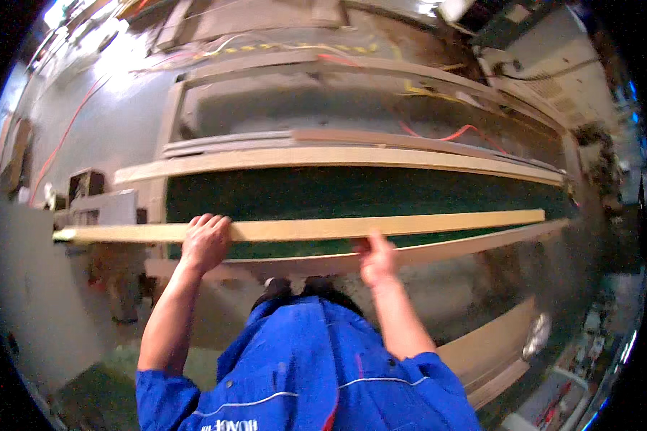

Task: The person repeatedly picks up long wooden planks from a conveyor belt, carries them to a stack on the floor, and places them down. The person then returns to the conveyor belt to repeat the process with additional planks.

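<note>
A long pale wooden batten [302,229] spans the view from left to right in front of me. My left hand [207,240] is wrapped over it left of its middle, knuckles up. My right hand [378,261] is at its near edge, thumb against the wood and fingers curled low; their tips are partly hidden and blurred. Beneath the batten is a dark green surface [302,194] within a wooden frame, whose near rail [312,265] runs closest to my feet. A second pale batten [323,157] lies across the frame farther away.
Behind the second batten lie grey and brown strips [350,137]. A red hose [458,132] curls across the far frame [248,64]. A grey panel [21,258] stands at left. Boards [485,345] and a grey bin [552,401] are at lower right.
</note>
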`<action>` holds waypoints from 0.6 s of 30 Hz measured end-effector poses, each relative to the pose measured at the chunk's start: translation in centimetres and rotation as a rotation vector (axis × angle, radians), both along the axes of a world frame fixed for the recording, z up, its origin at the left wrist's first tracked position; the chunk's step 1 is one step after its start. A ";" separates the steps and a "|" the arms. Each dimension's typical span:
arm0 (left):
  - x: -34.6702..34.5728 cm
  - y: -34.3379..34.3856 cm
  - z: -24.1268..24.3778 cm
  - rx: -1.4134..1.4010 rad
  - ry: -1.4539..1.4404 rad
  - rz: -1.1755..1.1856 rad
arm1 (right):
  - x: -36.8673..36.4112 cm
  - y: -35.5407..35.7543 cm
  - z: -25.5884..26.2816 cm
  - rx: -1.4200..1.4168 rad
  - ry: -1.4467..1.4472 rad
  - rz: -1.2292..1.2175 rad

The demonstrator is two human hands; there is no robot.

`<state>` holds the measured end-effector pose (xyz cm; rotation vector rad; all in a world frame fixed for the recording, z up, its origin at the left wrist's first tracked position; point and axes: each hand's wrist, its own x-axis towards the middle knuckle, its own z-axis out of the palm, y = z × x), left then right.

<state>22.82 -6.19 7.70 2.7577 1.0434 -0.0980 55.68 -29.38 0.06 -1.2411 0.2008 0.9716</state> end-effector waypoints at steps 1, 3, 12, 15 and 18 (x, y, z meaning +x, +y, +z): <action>1.3 -0.4 0.1 0.052 -0.147 -0.064 | -1.3 0.4 0.7 -0.018 -0.095 0.045; 2.0 -1.6 0.0 0.090 -0.197 -0.047 | -2.2 0.8 0.8 -0.219 -0.237 0.398; 6.1 -2.5 0.1 -0.113 -0.156 -0.053 | 3.6 -1.4 -0.5 -0.008 -0.017 -0.007; -1.2 -0.2 -1.2 -0.078 -0.072 0.070 | 4.0 -1.7 0.4 -0.046 -0.103 -0.027; -8.2 3.3 -4.4 -0.062 -0.010 0.159 | 5.8 -0.8 -1.9 -0.147 -0.172 -0.081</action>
